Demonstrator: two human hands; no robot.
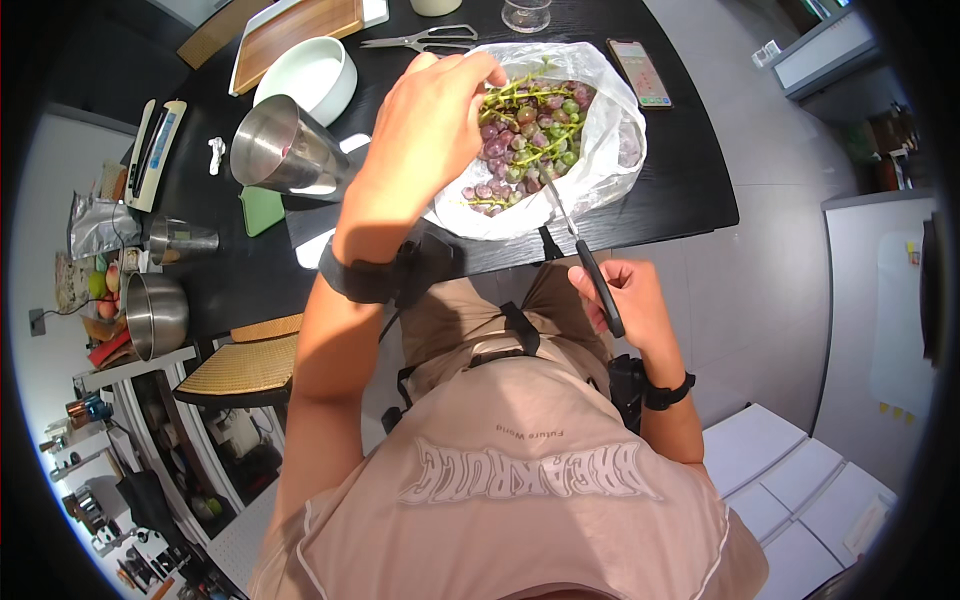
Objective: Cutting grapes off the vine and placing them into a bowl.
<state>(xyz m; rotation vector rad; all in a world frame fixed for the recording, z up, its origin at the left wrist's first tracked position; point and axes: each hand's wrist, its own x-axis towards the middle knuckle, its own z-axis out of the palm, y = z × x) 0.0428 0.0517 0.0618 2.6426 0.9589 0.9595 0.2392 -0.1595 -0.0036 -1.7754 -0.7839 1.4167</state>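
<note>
A white plastic bag lies spread on the black table, holding bunches of purple and green grapes on green stems. My left hand reaches over the bag's left side, thumb and fingers closed about a green grape stem; the palm side is hidden. In front of the table edge, my right hand grips the black handle of a slim metal tool. Its narrow metal end points up into the bag and touches or nearly touches the grapes; whether it is a knife or scissors cannot be told.
Steel cups, a white bowl and a wooden tray stand at the left. Kitchen scissors and a clear glass lie beyond the bag, a phone right of it. A green pad lies near the table's black surface.
</note>
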